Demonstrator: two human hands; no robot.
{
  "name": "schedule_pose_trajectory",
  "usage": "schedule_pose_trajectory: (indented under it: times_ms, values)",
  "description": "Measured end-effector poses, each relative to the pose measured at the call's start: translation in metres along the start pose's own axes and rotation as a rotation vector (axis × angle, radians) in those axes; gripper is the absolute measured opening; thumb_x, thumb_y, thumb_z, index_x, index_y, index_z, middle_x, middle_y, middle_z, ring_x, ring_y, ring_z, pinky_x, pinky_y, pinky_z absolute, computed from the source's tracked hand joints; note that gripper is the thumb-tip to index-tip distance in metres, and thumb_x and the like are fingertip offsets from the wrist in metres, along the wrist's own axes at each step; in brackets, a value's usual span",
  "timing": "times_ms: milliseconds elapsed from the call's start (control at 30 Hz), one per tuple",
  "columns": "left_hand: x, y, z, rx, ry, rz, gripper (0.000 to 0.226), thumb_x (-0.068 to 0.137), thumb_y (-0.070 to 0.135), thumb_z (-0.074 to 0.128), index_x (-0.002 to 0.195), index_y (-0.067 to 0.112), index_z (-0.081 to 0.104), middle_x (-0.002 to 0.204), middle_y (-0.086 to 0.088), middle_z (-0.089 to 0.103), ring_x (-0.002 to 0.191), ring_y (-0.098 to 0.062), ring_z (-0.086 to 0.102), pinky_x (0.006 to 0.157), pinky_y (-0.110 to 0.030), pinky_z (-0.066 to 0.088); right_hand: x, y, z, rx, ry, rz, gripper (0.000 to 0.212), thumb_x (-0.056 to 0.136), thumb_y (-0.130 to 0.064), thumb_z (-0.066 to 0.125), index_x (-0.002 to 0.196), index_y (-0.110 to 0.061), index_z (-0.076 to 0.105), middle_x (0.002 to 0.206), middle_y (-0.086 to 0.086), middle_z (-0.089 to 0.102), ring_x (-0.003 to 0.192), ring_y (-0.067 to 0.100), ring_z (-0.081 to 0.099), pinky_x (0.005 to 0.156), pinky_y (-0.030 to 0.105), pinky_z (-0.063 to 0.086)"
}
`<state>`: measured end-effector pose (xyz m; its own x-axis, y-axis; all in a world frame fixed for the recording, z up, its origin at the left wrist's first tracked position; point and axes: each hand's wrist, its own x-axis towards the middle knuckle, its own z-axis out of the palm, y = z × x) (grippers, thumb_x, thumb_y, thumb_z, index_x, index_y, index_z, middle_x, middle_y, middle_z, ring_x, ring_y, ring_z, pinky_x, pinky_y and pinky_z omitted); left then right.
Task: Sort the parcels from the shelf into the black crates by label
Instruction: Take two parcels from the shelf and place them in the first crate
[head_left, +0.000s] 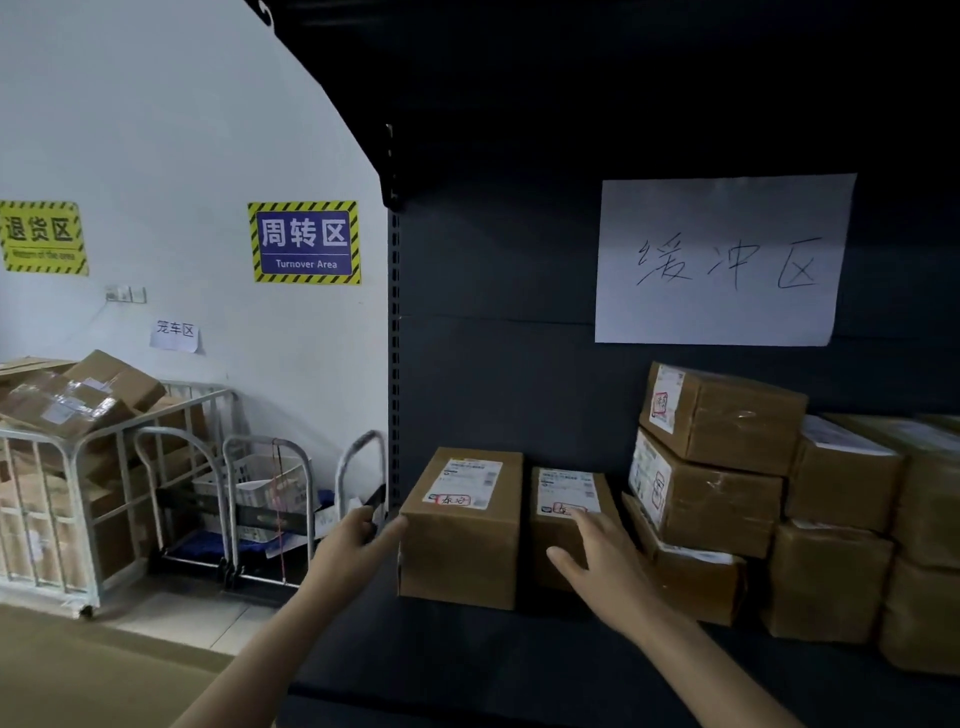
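Two brown cardboard parcels with white labels stand side by side on the dark shelf (467, 665). My left hand (358, 540) is at the left edge of the nearer parcel (462, 551), fingers stretched toward its upper left corner. My right hand (597, 556) lies with straight fingers over the front top of the second parcel (558, 519), just below its label. Neither hand is curled round a box. No black crate is in view.
A stack of several more parcels (727, 467) fills the shelf's right side under a handwritten paper sign (722, 260). Left of the shelf post (394, 364) stand folded hand trolleys (270, 509) and a metal cage cart (62, 493) loaded with boxes.
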<state>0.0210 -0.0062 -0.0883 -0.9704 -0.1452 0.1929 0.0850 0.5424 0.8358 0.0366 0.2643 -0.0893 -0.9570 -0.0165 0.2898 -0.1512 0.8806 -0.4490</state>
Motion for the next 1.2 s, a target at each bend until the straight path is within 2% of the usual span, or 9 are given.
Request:
schedule_pose_trajectory:
  times_ms: [167,367,500,700,833,933,1067,1133,1200]
  values:
    - [0.038,-0.002,0.007,-0.255,-0.124,-0.109,0.06,0.089,0.054,0.048,0.127,0.008,0.053,0.125,-0.007,0.059,0.114,-0.023,0.055,0.104,-0.043,0.04,0.019,0.007,-0.001,-0.177,0.248,0.064,0.048,0.093,-0.045,0.041,0.13,-0.016,0.046,0.127,0.004,0.048,0.123,0.02,0.04,0.096,0.03,0.041]
    - [0.049,0.005,0.028,-0.428,-0.207,-0.175,0.04,0.09,0.043,0.053,0.117,0.014,0.056,0.108,-0.003,0.061,0.092,-0.012,0.056,0.079,-0.028,0.042,0.04,0.015,-0.002,-0.273,0.227,0.097,0.05,0.094,-0.046,0.038,0.134,-0.017,0.041,0.122,0.005,0.051,0.116,0.022,0.044,0.096,0.031,0.037]
    - [0.041,0.008,0.034,-0.538,-0.212,-0.222,0.018,0.091,0.036,0.052,0.095,0.019,0.058,0.094,0.0,0.062,0.085,-0.013,0.058,0.064,-0.025,0.042,0.035,0.018,0.007,-0.221,0.068,0.14,0.054,0.095,-0.048,0.037,0.143,-0.025,0.03,0.152,0.013,0.024,0.139,0.028,0.025,0.108,0.036,0.031]
    - [0.025,0.004,0.04,-0.543,-0.139,-0.182,0.018,0.095,0.034,0.044,0.089,0.027,0.059,0.098,0.0,0.061,0.091,-0.016,0.056,0.076,-0.032,0.043,0.003,0.027,0.018,0.025,0.124,0.043,0.05,0.096,-0.035,0.044,0.143,-0.038,0.027,0.158,0.005,-0.002,0.145,0.021,0.01,0.111,0.029,0.028]
    - [0.006,-0.004,0.039,-0.531,-0.168,-0.084,0.02,0.096,0.033,0.041,0.107,0.033,0.058,0.108,0.008,0.062,0.099,-0.012,0.057,0.08,-0.03,0.044,-0.024,0.034,0.024,0.199,0.177,-0.021,0.046,0.094,-0.028,0.05,0.138,-0.035,0.04,0.157,0.004,0.009,0.144,0.016,0.012,0.111,0.023,0.02]
    - [-0.011,-0.008,0.034,-0.558,-0.195,-0.039,0.028,0.096,0.03,0.043,0.12,0.04,0.05,0.11,0.015,0.065,0.103,-0.008,0.059,0.089,-0.028,0.044,-0.04,0.041,0.03,0.293,0.231,-0.045,0.034,0.092,-0.024,0.055,0.126,-0.026,0.053,0.151,0.003,0.026,0.139,0.015,0.026,0.108,0.022,0.028]
    - [-0.034,-0.011,0.027,-0.568,-0.215,0.017,0.032,0.091,0.023,0.047,0.112,0.047,0.048,0.098,0.027,0.07,0.092,0.009,0.064,0.074,-0.012,0.051,-0.05,0.047,0.028,0.459,0.353,-0.045,0.023,0.085,-0.012,0.064,0.095,-0.028,0.05,0.114,-0.007,0.046,0.114,0.008,0.049,0.093,0.028,0.045]
    - [-0.043,-0.013,0.027,-0.567,-0.203,0.033,0.036,0.094,0.014,0.044,0.111,0.045,0.047,0.097,0.029,0.07,0.091,0.011,0.064,0.071,-0.006,0.051,-0.051,0.047,0.025,0.508,0.375,-0.008,0.03,0.083,-0.011,0.067,0.102,-0.026,0.048,0.105,-0.011,0.045,0.1,0.007,0.052,0.084,0.025,0.049]
    - [-0.05,-0.014,0.027,-0.543,-0.185,0.036,0.039,0.095,0.009,0.042,0.111,0.045,0.046,0.098,0.028,0.069,0.092,0.012,0.063,0.072,-0.005,0.05,-0.05,0.048,0.023,0.559,0.326,0.064,0.048,0.083,-0.014,0.067,0.125,-0.016,0.045,0.113,-0.007,0.043,0.106,0.01,0.05,0.084,0.021,0.045]
